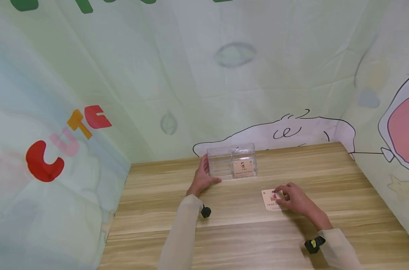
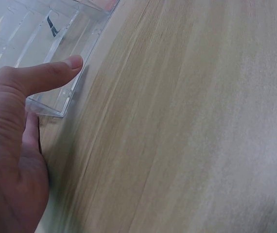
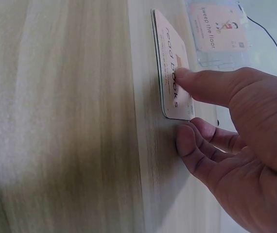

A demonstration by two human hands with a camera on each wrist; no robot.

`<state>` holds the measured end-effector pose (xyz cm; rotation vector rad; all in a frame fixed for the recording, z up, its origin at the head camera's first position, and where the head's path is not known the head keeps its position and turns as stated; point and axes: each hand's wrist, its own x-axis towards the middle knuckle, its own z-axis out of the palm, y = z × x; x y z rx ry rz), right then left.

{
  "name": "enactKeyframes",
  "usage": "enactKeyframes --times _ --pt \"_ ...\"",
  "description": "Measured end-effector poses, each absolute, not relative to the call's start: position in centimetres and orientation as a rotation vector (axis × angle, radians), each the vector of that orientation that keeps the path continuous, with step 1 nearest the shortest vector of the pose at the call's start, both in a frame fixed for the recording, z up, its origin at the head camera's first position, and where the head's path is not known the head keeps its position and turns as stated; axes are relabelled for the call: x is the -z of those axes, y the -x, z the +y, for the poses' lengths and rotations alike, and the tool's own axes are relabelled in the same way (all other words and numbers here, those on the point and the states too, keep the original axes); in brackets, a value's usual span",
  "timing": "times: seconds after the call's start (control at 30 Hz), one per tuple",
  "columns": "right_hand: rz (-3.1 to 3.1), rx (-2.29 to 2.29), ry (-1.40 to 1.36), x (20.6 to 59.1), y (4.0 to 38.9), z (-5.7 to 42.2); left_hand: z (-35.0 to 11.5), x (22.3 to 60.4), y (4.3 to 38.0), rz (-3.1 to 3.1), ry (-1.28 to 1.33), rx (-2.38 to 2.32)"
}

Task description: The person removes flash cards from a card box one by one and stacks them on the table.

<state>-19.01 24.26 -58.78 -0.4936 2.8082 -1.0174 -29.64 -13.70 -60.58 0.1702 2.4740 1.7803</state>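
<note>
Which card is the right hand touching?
The "read books" card, outside the clear box; the "sweep the floor" card sits inside it.

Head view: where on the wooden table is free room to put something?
The wooden table is bare left of the left hand, below the "read books" card between the forearms, and right of the right hand. It's crowded around the clear box, which the left hand holds, and at the card.

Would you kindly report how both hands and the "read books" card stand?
Left hand holds clear box. Right hand touches "read books" card. Nothing seen between card and box.
</note>
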Motion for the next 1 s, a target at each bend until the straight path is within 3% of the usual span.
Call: enactKeyframes --times 1.0 --pt "2.797 1.218 0.549 57.3 22.3 20.7 -13.7 60.4 29.4 2.472 -0.211 -1.791"
